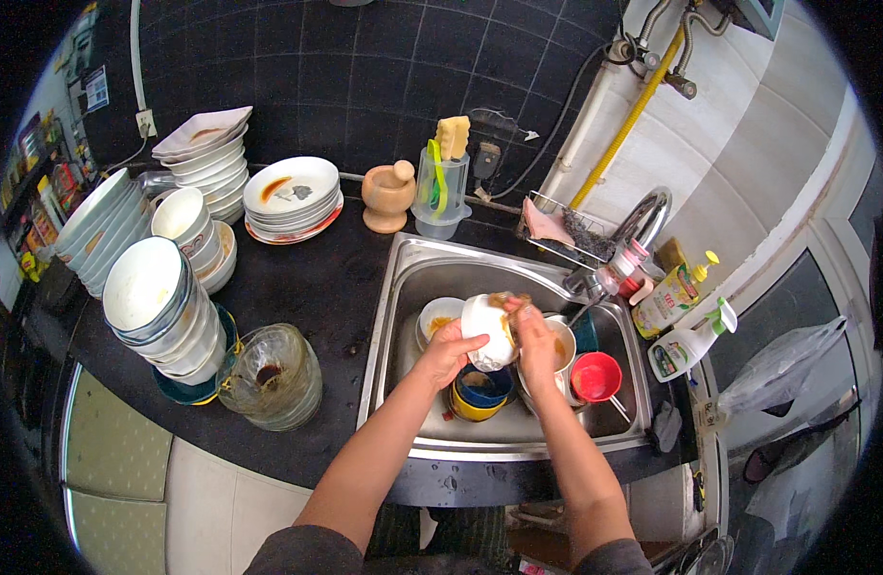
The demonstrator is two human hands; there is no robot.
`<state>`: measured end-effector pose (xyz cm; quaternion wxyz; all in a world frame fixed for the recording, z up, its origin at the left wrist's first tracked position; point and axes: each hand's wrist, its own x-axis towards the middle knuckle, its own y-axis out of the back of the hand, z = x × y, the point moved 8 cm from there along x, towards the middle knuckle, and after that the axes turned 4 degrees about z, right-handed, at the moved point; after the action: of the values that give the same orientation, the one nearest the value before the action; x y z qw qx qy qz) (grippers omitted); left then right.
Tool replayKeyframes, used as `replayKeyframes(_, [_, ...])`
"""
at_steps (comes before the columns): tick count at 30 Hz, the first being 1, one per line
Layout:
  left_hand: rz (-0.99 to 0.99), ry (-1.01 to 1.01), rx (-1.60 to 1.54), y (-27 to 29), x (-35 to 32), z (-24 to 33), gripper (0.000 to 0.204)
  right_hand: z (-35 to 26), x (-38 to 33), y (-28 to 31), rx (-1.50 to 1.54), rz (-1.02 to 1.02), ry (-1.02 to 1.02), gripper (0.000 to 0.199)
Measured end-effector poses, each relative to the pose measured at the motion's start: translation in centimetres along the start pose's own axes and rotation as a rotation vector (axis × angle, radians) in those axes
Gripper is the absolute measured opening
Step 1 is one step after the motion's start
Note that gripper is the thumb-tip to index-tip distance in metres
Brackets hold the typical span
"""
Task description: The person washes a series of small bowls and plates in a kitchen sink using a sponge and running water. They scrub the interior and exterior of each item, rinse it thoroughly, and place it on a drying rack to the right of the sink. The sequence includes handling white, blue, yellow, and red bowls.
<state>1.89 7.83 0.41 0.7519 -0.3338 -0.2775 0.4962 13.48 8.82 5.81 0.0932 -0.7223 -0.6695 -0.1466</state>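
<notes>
Over the sink, my left hand grips a white bowl tilted on its side, thumb across its outside. My right hand is closed at the bowl's far right edge, pressing a brownish pad-like thing on it; its exact kind is hard to make out. Below in the basin lie a white bowl with orange residue, a dark blue bowl on a yellow one, a light bowl by my right wrist, and a red cup.
Left of the sink stand stacked bowls, plates and glass bowls. A wooden mortar and a clear plastic jug are behind. The faucet arches over the right side, near a soap bottle and spray bottle.
</notes>
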Motion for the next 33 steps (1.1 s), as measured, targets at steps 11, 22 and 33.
replayKeyframes(11, [0.052, -0.005, 0.116, 1.7, 0.4, -0.9, 0.041, -4.1, -2.5, -3.9, -0.667, -0.211, 0.508, 0.031])
replayKeyframes(22, [0.175, -0.133, -0.166, 2.2, 0.6, 1.0, 0.038, 2.3, -3.6, -0.9, -0.405, -0.106, 0.204, 0.047])
replayKeyframes(33, [0.050, 0.017, 0.072, 0.5, 0.0, -0.6, 0.043, 0.8, -1.7, -1.0, -0.308, 0.004, 0.203, 0.044])
